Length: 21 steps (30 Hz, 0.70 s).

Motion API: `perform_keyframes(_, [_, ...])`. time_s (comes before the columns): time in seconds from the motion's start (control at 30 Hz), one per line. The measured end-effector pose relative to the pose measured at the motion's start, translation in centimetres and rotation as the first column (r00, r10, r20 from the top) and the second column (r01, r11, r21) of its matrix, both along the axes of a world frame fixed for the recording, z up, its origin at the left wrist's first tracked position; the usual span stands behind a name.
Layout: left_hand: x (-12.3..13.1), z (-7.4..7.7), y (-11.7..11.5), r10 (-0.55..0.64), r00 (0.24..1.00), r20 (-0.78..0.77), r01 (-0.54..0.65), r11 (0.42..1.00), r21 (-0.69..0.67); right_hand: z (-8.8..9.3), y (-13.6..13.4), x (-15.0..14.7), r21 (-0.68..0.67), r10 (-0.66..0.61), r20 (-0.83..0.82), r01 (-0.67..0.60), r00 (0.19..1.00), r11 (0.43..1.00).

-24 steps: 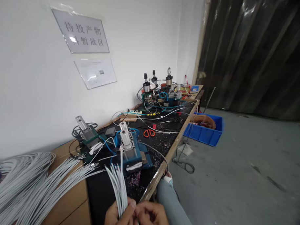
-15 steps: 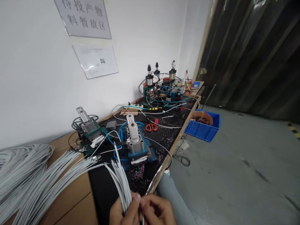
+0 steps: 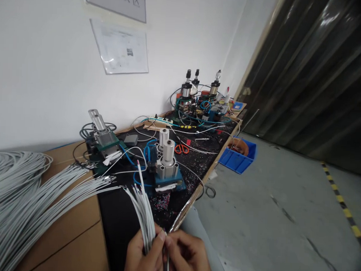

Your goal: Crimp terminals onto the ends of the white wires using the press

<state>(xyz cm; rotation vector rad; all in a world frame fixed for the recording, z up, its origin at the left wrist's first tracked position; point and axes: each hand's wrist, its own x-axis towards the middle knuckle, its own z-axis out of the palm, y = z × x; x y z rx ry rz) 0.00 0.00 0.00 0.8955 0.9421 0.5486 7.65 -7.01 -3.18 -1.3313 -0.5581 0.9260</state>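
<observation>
My left hand [image 3: 145, 251] is closed around a bundle of white cables [image 3: 145, 217], whose stripped ends fan out upward and away from me. One cable in the bundle stands taller than the others and has a reddish tip. Close against it, my right hand [image 3: 189, 254] pinches a single white cable [image 3: 168, 265] near its end, at the left thumb. The fingertips of both hands almost meet, and the exact grip at the cable's end is partly hidden. Beyond the hands stands a blue-based pneumatic press [image 3: 167, 168] with two metal cylinders.
More white cables [image 3: 44, 210] lie on cardboard [image 3: 73, 242] at left. A second press [image 3: 105, 140], orange-handled scissors [image 3: 181, 149] and several machines [image 3: 205, 97] occupy the black bench [image 3: 115, 224]. Coloured scraps [image 3: 162, 202] litter its top. A blue bin [image 3: 237, 155] sits right of the bench edge.
My view has tilted down and turned slightly. Both hands keep their holds and stay close together, with only a small shift at the fingertips.
</observation>
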Motion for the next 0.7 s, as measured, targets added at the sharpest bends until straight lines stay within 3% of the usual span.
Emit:
perform_keyframes(0.43, [0.3, 0.2, -0.3, 0.027, 1.000, 0.000, -0.027, 0.999, -0.044, 1.4, 0.2, 0.3, 0.026, 0.040, -0.081, -0.038, 0.996, 0.999])
perform_keyframes(0.7, [0.2, 0.3, -0.2, 0.016, 1.000, -0.005, -0.016, 0.999, -0.049, 0.3, 0.5, 0.5, 0.044, 0.068, -0.043, -0.066, 0.997, 0.997])
